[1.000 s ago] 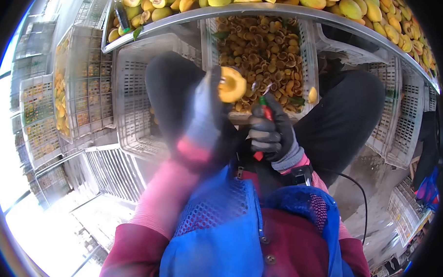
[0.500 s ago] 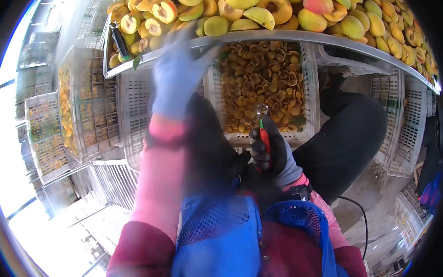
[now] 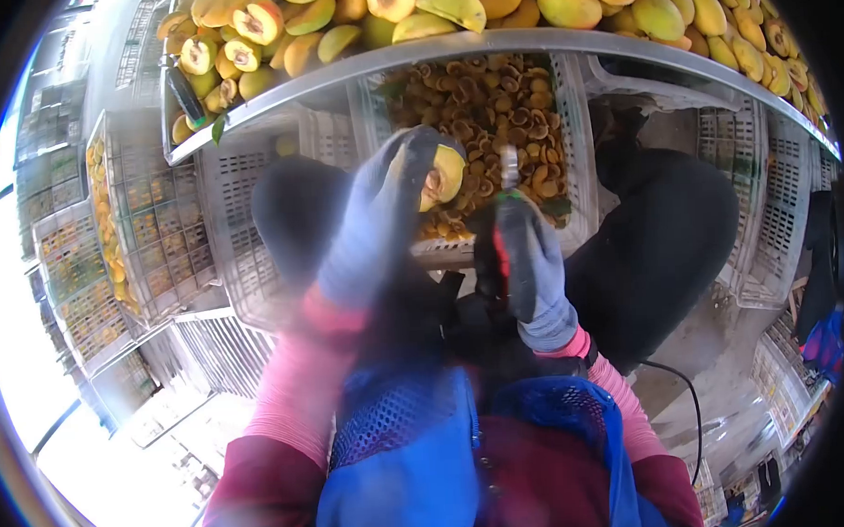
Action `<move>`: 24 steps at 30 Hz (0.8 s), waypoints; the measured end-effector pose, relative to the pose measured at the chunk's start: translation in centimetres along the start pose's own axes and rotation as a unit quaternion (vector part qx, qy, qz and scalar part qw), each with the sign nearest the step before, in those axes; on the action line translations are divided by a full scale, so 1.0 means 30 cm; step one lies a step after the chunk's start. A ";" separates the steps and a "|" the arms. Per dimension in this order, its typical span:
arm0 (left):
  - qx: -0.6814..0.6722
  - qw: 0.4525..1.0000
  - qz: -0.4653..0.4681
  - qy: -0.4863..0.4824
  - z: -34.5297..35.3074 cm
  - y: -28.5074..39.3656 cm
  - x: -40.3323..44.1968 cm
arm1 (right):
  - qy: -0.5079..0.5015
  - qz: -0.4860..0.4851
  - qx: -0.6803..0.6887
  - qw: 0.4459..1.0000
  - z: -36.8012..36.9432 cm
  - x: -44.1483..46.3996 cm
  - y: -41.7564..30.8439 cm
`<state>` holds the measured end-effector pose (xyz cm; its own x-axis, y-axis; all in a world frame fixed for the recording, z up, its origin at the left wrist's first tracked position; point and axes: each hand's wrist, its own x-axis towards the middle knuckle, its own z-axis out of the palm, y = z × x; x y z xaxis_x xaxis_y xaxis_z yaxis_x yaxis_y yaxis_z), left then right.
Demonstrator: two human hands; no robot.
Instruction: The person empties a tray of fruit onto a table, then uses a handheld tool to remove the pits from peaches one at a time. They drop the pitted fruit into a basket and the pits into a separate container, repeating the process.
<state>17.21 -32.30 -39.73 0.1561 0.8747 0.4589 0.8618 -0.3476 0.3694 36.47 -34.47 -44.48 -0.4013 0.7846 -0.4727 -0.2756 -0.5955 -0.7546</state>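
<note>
My left hand, in a grey-blue glove with dark fingers, grips a halved yellow peach, its cut face turned to the right. Closed round the handle of a pitting tool is my right hand, also gloved. Red shows on that handle, with green near the top, and a blurred metal tip points up. The two hands are apart. Below and beyond them, a pale plastic crate holds many brown-orange scooped-out peach pieces.
A metal-edged table across the top carries heaped peach halves. A dark-handled tool lies at its left corner. Stacked crates with fruit stand at left, another crate at right. My knees flank the middle crate.
My left hand has come down and right from the table edge, and a peach half now shows in it. My right hand still holds the tool, slightly higher. The view has shifted.
</note>
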 end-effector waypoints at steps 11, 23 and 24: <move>-0.388 0.788 -0.461 0.129 0.037 0.215 -0.001 | -0.010 -0.165 -0.269 0.949 0.106 -0.078 -0.061; -0.244 0.930 -0.271 0.038 0.024 0.173 -0.062 | -0.020 -0.201 -0.280 0.939 0.082 -0.111 -0.037; -0.296 0.902 -0.308 0.053 0.021 0.182 -0.055 | -0.026 -0.175 -0.257 0.950 0.074 -0.114 -0.008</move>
<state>21.95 -35.44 -38.97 -0.3389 0.9372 0.0823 0.3548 0.0463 0.9338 35.98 -37.40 -41.66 -0.4092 0.9018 -0.1391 0.0579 -0.1264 -0.9903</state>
